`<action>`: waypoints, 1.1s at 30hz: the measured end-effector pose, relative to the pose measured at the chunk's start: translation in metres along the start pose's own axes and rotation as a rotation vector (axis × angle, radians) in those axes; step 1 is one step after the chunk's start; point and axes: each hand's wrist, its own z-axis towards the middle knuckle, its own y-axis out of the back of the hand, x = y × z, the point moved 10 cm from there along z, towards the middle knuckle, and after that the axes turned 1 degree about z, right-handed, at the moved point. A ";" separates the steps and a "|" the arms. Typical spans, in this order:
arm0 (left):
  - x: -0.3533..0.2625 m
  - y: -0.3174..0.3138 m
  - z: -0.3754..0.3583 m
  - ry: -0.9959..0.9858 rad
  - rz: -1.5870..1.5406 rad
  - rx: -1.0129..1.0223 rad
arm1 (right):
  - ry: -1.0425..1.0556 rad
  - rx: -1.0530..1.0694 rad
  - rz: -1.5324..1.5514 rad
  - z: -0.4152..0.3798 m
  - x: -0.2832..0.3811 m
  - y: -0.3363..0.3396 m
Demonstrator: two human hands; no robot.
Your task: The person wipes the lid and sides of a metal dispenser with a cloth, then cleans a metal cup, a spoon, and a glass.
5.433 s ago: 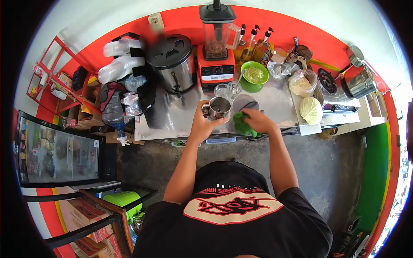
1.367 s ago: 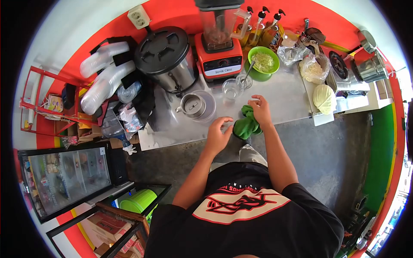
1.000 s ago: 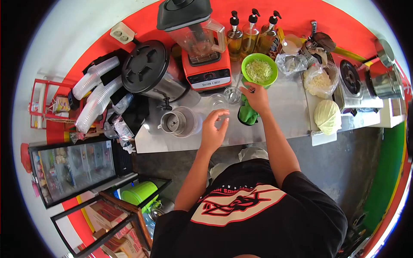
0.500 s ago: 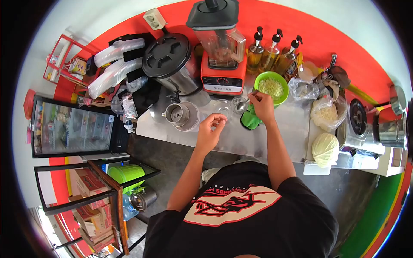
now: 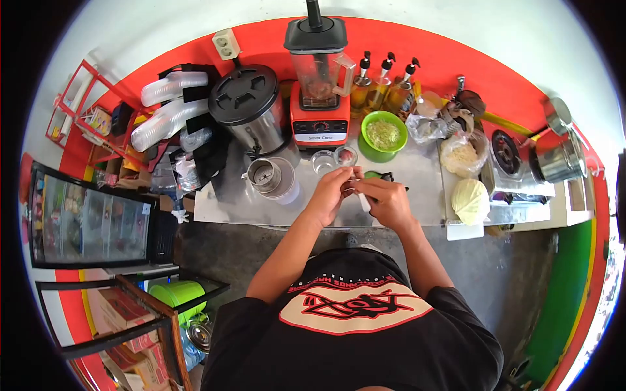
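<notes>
Spoon (image 5: 355,184), thin and barely visible, sits pinched between both hands over the bench (image 5: 417,176), just in front of two glasses (image 5: 334,159). Left hand (image 5: 331,193) fingers grip one end, right hand (image 5: 386,201) fingers clench the other, above a green cloth (image 5: 373,174), likely for wiping.

Green cloth (image 5: 377,174) (mostly hidden) behind right hand (image 5: 387,201)
</notes>
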 end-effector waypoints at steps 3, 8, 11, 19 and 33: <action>-0.010 0.010 -0.019 -0.069 0.020 -0.007 | -0.070 0.049 0.077 -0.005 0.027 -0.008; -0.023 0.042 -0.052 -0.234 0.086 -0.083 | -0.533 -0.044 0.352 -0.031 0.010 -0.027; -0.026 0.062 -0.069 -0.239 0.097 -0.119 | -0.744 -0.209 0.593 -0.064 -0.013 -0.039; 0.001 0.032 -0.103 -0.145 0.183 0.091 | -0.620 -0.282 1.273 -0.049 0.067 -0.030; -0.041 -0.090 -0.089 -0.565 0.456 0.260 | -0.074 -0.517 -0.320 -0.056 0.138 0.056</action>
